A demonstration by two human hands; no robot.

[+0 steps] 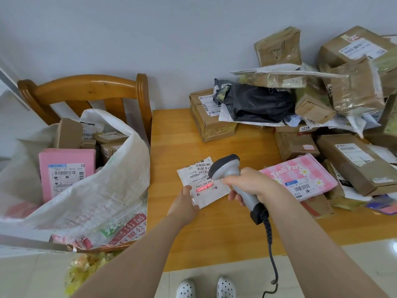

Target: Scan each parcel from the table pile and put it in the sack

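White and flat, the small parcel (203, 181) sits over the table (214, 233) toward its left side, label up. My left hand (185, 203) grips it by its near corner, thumb on the top face and the fingers tucked under, out of sight. Whether the parcel rests on the table or is lifted just off it I cannot tell. My right hand (249, 186) is wrapped round the grey handle of the scanner (225, 168), all fingers curled about it, the head tipped down over the parcel. A red scan line (204, 188) glows across a barcode on the label, close to my left thumb. The scanner's dark coiled cable (271, 254) hangs past the table's near edge toward the floor.

At the table's far right the pile (300, 104) is heaped against the wall: brown taped boxes, a black plastic bag, white mailers. A pink flowered parcel (300, 177) lies on the table at the pile's near edge, just beside my right wrist. Off the table's left side the sack (103, 190), white woven plastic, stands open on a wooden chair (86, 87), touching the table's edge. Inside it a pink box (66, 168) shows its label, with brown boxes behind it. Below the table's near edge my two white shoes (206, 287) show on the tiled floor
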